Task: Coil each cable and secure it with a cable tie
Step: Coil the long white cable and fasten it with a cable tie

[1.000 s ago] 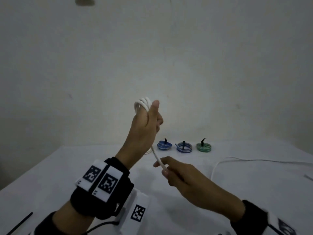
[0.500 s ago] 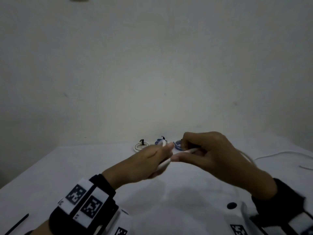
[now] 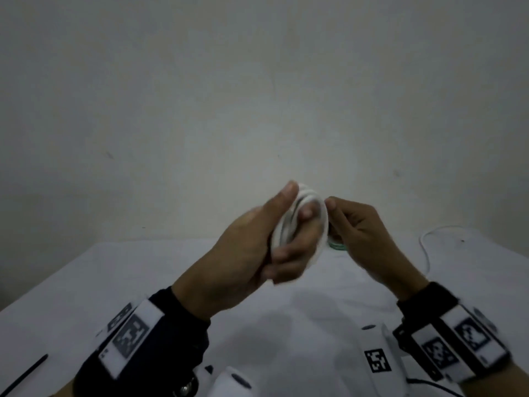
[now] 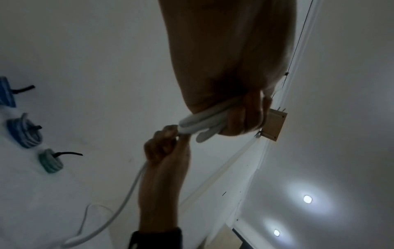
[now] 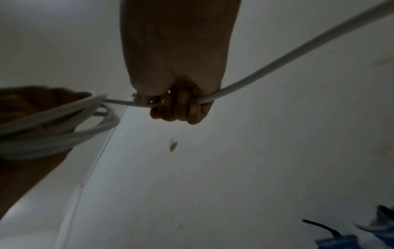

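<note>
My left hand is raised above the table and grips a white cable coil of several loops, thumb on top. The same coil shows in the left wrist view, and the coil sits at the left of the right wrist view. My right hand is just right of the coil and holds the free run of white cable in curled fingers, close against the loops. The cable's loose tail trails over the table to the right.
Tied coils lie at the table's back: two blue ones and a green one, each with a black tie end sticking out. A loose black cable tie lies at the near left edge of the white table.
Both hands rose from the table level; the left hand brought the coil up again and the right hand laid another turn of cable against it.
</note>
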